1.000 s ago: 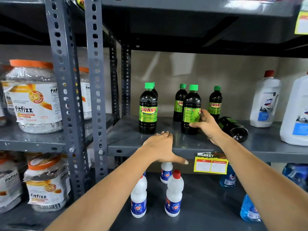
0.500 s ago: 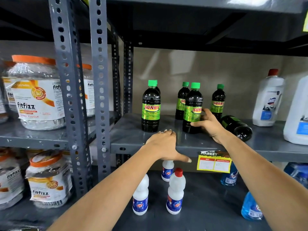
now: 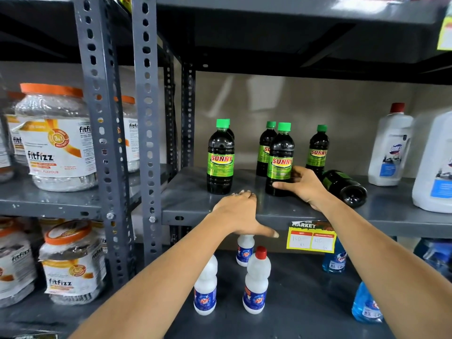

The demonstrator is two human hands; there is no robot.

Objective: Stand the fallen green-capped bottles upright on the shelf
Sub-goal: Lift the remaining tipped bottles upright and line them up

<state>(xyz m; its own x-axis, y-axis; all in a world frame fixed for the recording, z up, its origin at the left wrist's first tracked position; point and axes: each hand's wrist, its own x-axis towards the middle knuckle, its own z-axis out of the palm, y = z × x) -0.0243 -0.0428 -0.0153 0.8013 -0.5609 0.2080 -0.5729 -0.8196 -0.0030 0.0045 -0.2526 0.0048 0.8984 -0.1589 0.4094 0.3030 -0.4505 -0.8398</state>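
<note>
Several dark SUNNY bottles with green caps stand upright on the grey metal shelf (image 3: 190,204). My right hand (image 3: 302,185) grips the lower body of the front middle bottle (image 3: 280,157), which stands upright. One more dark bottle (image 3: 344,187) lies on its side just right of that hand, base toward me, its cap hidden. Another upright bottle (image 3: 220,157) stands at the front left. My left hand (image 3: 238,214) rests over the shelf's front edge, fingers on top and thumb stretched out below the lip.
Large white jugs (image 3: 389,148) stand on the right of the same shelf. A yellow price tag (image 3: 311,237) hangs from the shelf lip. White bottles with red caps (image 3: 256,282) and blue bottles stand on the shelf below. Perforated uprights (image 3: 146,118) and fitfizz jars (image 3: 57,138) are on the left.
The front middle bottle has turned so its SUNNY label faces me more, with my right hand still on it. My left hand has stayed on the shelf edge.
</note>
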